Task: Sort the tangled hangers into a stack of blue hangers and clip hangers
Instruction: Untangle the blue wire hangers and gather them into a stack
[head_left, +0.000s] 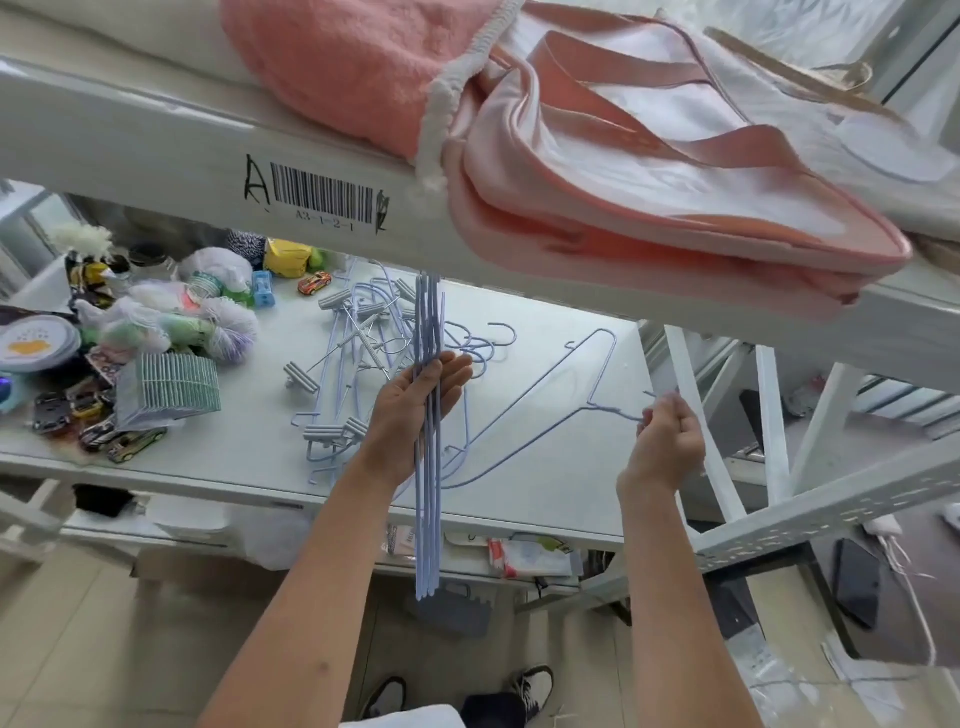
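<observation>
My left hand (410, 410) holds a bundle of several blue wire hangers (429, 499) edge-on and upright, their lower ends hanging below the shelf edge. My right hand (667, 441) pinches the hook end of a single blue hanger (530, 421) that slants across the white shelf (571, 467). Behind my left hand lies a tangle of clip hangers (343, 374) with grey clips, mixed with more blue hooks (483, 343).
At the shelf's left sit toy cars (104, 436), a grey comb-like pack (169, 387), bagged items and a round tin (36, 343). An upper shelf beam (156, 156) with pink bags (649, 208) overhangs. White frame struts (696, 415) stand right of my right hand.
</observation>
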